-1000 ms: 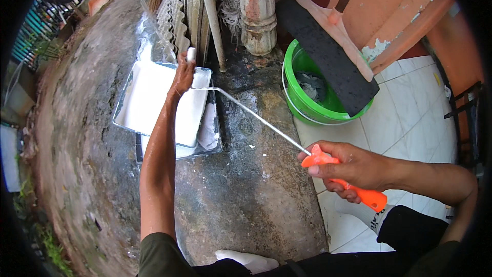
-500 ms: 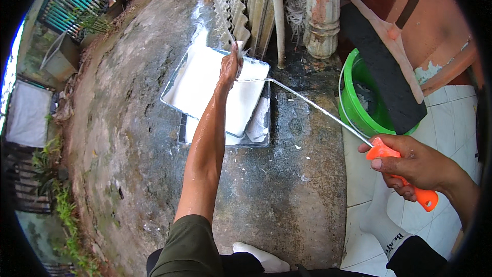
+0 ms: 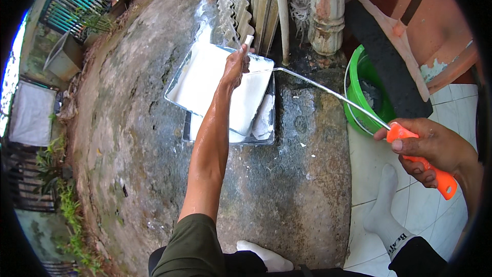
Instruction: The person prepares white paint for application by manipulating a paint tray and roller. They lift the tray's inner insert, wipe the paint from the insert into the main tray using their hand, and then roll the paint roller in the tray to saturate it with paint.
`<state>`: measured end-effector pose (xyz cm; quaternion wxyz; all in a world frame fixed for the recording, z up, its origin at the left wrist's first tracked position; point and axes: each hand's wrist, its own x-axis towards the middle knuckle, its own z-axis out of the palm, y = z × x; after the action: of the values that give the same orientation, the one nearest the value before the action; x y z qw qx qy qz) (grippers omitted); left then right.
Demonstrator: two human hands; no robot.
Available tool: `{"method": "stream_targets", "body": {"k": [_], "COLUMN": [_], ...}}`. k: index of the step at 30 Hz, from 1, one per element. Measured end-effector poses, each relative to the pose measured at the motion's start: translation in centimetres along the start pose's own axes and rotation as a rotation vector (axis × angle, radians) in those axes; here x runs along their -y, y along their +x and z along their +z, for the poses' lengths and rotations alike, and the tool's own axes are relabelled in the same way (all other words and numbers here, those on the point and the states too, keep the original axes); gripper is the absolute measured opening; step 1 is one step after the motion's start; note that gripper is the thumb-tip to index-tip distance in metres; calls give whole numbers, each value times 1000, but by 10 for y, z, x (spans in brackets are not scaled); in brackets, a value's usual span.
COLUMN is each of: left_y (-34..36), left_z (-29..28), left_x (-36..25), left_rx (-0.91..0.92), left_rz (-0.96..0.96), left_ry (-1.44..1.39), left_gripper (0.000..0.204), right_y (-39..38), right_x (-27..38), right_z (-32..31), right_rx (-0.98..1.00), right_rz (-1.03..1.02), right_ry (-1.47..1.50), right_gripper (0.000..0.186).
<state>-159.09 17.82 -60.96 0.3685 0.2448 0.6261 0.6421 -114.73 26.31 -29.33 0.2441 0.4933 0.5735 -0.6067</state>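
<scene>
My right hand (image 3: 433, 146) is closed round the orange handle (image 3: 403, 134) of a paint roller. Its thin metal rod (image 3: 328, 91) runs left and bends toward my left hand (image 3: 236, 66). That hand is wrapped around the roller's head end; a white tip (image 3: 249, 40) pokes out above the fist, and the rest is hidden by my fingers. A thin, pale line, perhaps running water, comes down from the top edge to this hand. Below it, a paint tray (image 3: 197, 79) coated in white lies tilted over a second dark-rimmed tray (image 3: 266, 134). My left forearm is wet.
A green bucket (image 3: 352, 90) stands at right, partly covered by a dark board (image 3: 382, 54). Corrugated sheets (image 3: 237, 15), planks and a peeling pillar (image 3: 326, 15) stand at the far side. White liquid runs over the concrete (image 3: 138, 102). My socked foot (image 3: 382, 202) rests on white tiles.
The white tip now shows above my left fist, where spray was before. My right hand has shifted slightly right with the handle. The whole view has moved a little.
</scene>
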Motion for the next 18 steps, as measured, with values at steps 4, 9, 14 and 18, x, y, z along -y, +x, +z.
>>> {"method": "stream_targets", "body": {"k": [4, 9, 14, 18], "left_y": [2, -10, -45, -71], "left_z": [-1, -58, -108, -75], "left_x": [5, 21, 62, 94], "left_rx": [-136, -163, -145, 60], "left_rz": [-4, -126, 223, -124], "left_ry": [128, 284, 1457, 1773], "left_gripper": [80, 93, 61, 67], "right_y": [9, 23, 29, 18], "right_x": [-5, -25, -42, -47], "right_z": [7, 18, 17, 6], "right_rx": [-9, -146, -245, -328], "right_rz": [-128, -488, -759, -453], "right_ry": [-318, -1015, -1214, -1391], "right_gripper": [46, 62, 76, 84]}}
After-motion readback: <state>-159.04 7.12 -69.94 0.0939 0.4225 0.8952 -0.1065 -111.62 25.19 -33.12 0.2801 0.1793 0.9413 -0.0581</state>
